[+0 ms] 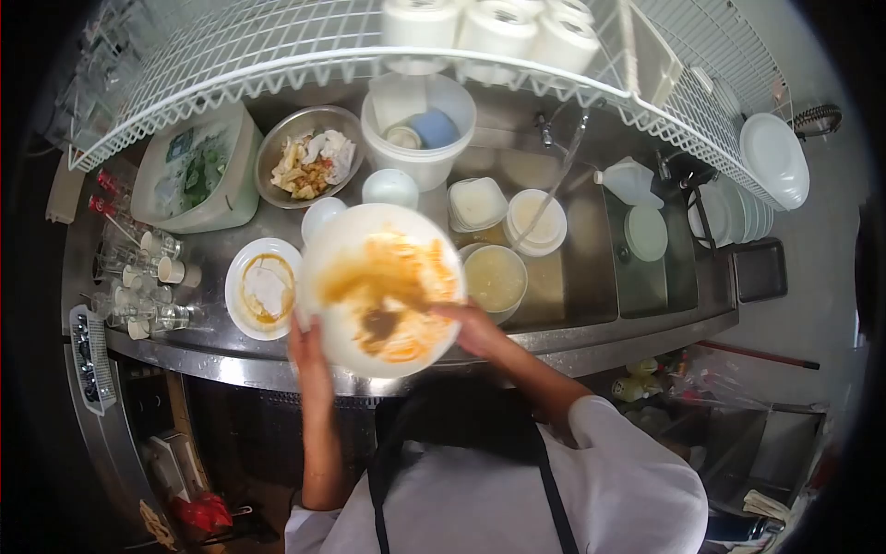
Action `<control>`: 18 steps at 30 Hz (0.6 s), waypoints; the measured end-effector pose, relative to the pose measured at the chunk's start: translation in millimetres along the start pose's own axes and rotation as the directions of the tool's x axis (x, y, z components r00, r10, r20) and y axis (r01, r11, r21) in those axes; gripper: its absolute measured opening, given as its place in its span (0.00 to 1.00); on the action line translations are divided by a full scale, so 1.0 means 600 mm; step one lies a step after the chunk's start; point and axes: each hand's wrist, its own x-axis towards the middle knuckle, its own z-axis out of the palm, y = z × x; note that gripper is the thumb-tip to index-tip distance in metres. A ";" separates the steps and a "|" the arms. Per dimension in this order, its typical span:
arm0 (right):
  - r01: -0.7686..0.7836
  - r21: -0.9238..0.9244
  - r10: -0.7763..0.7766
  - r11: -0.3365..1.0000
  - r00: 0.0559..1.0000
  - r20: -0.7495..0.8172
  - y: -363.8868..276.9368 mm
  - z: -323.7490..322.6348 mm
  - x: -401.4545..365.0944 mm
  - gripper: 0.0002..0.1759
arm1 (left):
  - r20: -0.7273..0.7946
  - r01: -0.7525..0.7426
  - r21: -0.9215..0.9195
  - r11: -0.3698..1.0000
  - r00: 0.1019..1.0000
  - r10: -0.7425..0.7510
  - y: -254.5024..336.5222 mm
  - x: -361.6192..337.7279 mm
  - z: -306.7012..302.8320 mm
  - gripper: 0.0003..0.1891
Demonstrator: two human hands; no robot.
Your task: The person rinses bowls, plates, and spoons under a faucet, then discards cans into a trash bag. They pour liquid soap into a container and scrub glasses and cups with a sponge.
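Big dish gripped at rim by left hand, smears not cleared yet; right hand's grip can't be told, too blurry. Scraps already collected in metal bowl beyond dish.

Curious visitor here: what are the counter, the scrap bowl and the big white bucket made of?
Counter: satin metal, probably stainless steel, given its grey, streaky shine.
Scrap bowl: similar metal, smooth, with a bright rim.
Big white bucket: likely plastic, semi-gloss, judging by its thick rim.
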 end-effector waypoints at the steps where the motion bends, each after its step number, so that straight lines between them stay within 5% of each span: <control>1: 0.033 0.013 -0.033 0.999 0.999 -0.036 -0.028 -0.040 -0.028 0.28 | 0.186 -0.041 0.056 0.998 0.982 0.030 -0.012 -0.003 0.032 0.29; 5: 0.171 -0.018 -0.165 0.985 0.912 -0.376 -0.104 -0.203 -0.112 0.28 | 0.439 0.008 -0.053 0.999 0.898 0.017 -0.028 -0.041 0.223 0.23; 7: 0.240 -0.112 -0.264 0.964 0.841 -0.472 -0.139 -0.290 -0.135 0.28 | 0.482 -0.166 0.086 0.982 0.870 0.105 -0.096 -0.039 0.313 0.21; 9: 0.185 -0.283 -0.310 0.941 0.804 -0.508 -0.175 -0.396 -0.143 0.27 | 0.531 -0.134 0.154 0.979 0.847 0.032 -0.163 -0.039 0.405 0.25; 12: 0.237 -0.286 -0.361 0.929 0.758 -0.543 -0.239 -0.477 -0.126 0.25 | 0.435 -0.284 0.607 0.742 0.901 -0.011 -0.343 0.004 0.531 0.29; 14: 0.189 -0.378 -0.391 0.906 0.712 -0.583 -0.267 -0.516 -0.097 0.24 | 0.205 0.033 0.779 0.626 0.930 -0.304 -0.405 0.034 0.583 0.32; 17: 0.073 -0.599 -0.474 0.798 0.689 -0.548 -0.301 -0.585 -0.046 0.23 | 0.045 0.268 0.761 0.591 0.887 -0.460 -0.622 0.110 0.621 0.33; 18: 0.024 -0.676 -0.501 0.737 0.690 -0.522 -0.309 -0.608 -0.037 0.23 | 0.111 0.314 0.683 0.659 0.847 -0.519 -0.648 0.120 0.613 0.32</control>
